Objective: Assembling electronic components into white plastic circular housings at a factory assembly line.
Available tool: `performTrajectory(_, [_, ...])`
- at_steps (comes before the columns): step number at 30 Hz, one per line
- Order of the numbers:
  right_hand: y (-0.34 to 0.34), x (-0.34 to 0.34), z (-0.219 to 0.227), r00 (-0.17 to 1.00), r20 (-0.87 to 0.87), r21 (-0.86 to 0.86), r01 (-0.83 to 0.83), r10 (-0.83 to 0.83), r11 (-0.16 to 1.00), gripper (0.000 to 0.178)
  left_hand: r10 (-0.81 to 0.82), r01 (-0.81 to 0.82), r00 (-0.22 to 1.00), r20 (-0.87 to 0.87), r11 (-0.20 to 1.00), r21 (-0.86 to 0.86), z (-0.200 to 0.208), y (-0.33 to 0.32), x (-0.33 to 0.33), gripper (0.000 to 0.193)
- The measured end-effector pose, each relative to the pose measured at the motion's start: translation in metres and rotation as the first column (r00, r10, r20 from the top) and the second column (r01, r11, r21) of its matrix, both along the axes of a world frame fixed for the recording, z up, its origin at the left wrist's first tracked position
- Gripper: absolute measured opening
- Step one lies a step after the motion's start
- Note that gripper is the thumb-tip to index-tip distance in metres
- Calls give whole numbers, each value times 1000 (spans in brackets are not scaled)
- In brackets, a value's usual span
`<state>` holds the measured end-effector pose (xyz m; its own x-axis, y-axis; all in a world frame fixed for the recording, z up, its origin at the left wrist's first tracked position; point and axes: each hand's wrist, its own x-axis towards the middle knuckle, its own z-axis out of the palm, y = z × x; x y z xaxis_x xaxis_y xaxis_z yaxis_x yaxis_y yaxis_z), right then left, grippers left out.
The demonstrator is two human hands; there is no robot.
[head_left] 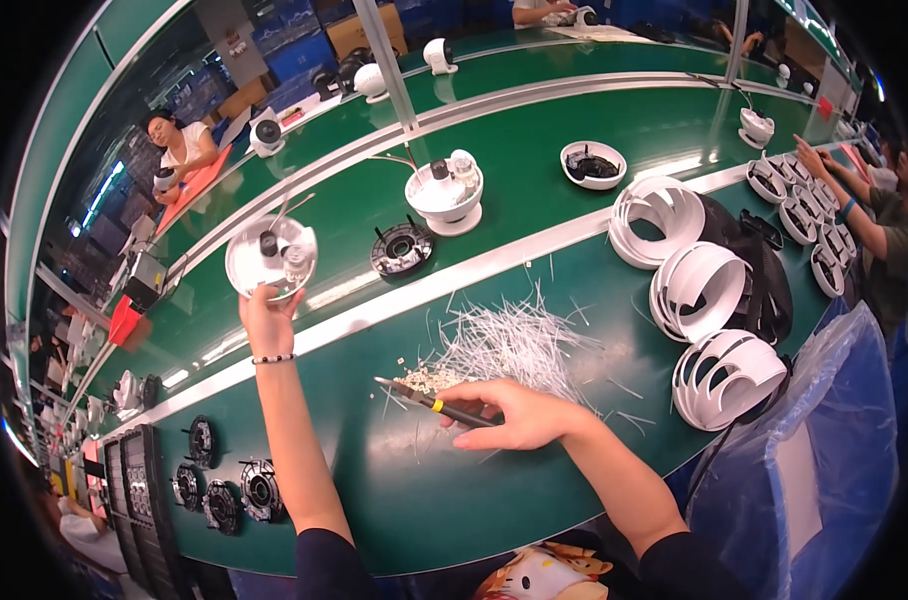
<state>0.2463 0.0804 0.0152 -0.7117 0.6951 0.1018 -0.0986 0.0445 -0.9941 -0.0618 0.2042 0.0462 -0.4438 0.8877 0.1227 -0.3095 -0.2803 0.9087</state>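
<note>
My left hand (267, 315) grips the lower rim of a white round camera housing (246, 262), out over the green conveyor belt. Inside the housing are a black round part and a clear part, and thin wires stick up from its top. My right hand (519, 412) is closed around a pair of cutting pliers (424, 399) with dark, yellow-banded handles. The plier tips point left, above the worktable. By them lie small cream-coloured connectors (429, 379) and a loose heap of thin white plastic strips (514, 345).
On the belt stand another white housing (444, 205), a black ring-shaped part (402, 250) and a white bowl-shaped cover (593, 165). Stacked white rings (719, 385) line the table's right side. Several black round parts (261, 488) lie at lower left. Co-workers sit across and at right.
</note>
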Motion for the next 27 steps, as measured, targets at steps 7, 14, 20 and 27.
performTrajectory(7, [0,-1,5,952,144,18,-277,272,961,51,115,-63,776,621,993,-105,-84,88,-77,34])
performTrajectory(14, [-10,1,3,906,132,144,-420,403,896,49,-37,114,902,430,982,-154,-80,86,46,71])
performTrajectory(20, [-2,10,3,815,-121,-75,-577,567,813,49,-284,-5,800,-528,877,-480,-87,113,122,73])
performTrajectory(27, [2,16,12,812,-205,-57,-567,546,822,51,-597,261,642,-481,760,-595,-49,100,83,44])
